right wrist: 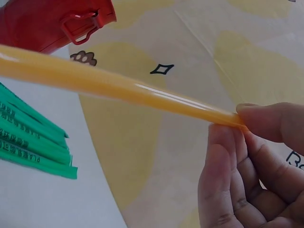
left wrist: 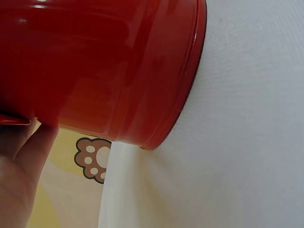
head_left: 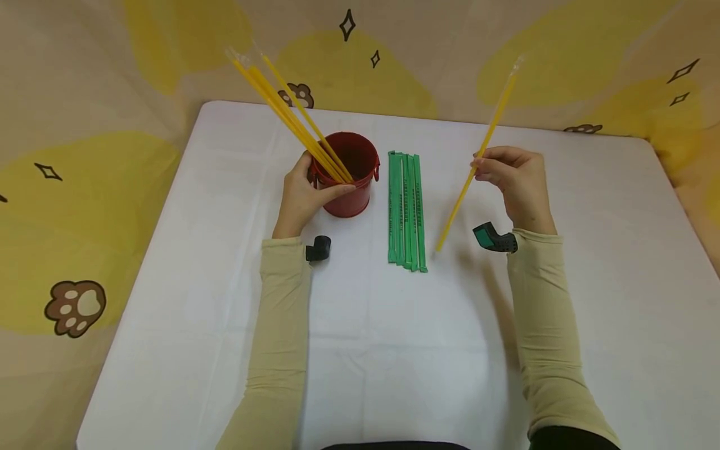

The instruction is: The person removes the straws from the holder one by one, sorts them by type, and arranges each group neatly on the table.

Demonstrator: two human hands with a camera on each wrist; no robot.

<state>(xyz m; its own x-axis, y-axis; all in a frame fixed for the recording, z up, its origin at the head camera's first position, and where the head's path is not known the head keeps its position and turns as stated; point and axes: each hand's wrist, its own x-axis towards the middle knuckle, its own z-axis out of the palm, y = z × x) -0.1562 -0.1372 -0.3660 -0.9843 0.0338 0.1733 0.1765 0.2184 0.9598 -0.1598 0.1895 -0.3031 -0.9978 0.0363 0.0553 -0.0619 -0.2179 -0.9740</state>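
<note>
Nearest in the head view, the left sleeve (head_left: 275, 356) and right sleeve (head_left: 545, 319) reach forward over the white table (head_left: 394, 350). The left hand (head_left: 300, 197) grips the red bucket (head_left: 349, 203) at its left side, thumb along the near rim. Several yellow straws (head_left: 281, 109) lean out of it to the far left; with so much length beyond the rim, they could tip the bucket if that grip slackened. A row of green-wrapped straws (head_left: 406, 212) lies right of the bucket. Farther right, the right hand (head_left: 517, 178) pinches a single yellow straw (head_left: 493, 125), wrist bent toward the left; its low end, just beside the row, might nudge the wrapped straws if the hand dropped.

In the left wrist view, the bucket wall fills the near space, fingers pressed to its side; whether the base rests fully on the table is hard to tell.

In the right wrist view, the held straw crosses closest, pinched between thumb and fingertips. So narrow a hold on a smooth surface could let it swivel or slip.
</note>
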